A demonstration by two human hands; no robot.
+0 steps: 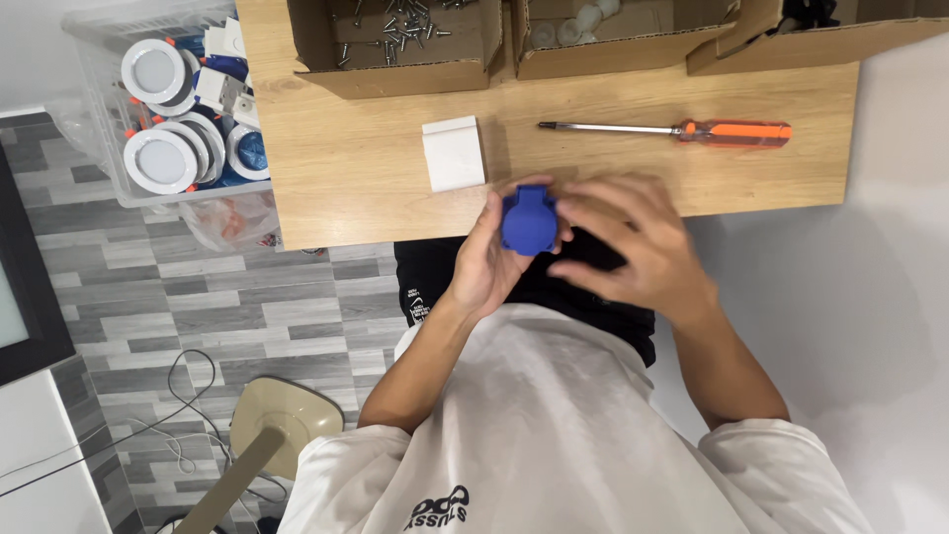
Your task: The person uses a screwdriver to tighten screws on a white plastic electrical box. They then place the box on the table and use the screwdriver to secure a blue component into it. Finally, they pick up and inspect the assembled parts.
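Both the left hand [486, 262] and right hand [633, 242] are gripping the blue plastic socket [529, 220], probably light and stiff, by its sides.

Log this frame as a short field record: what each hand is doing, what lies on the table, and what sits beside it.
left hand: holds blue plastic part from its side
right hand: fingers rest on the blue plastic part's other side
table: wooden; white rectangular block, orange-handled screwdriver
back edge: cardboard box of screws, two more cardboard boxes
beside table: clear bin of round white lamps
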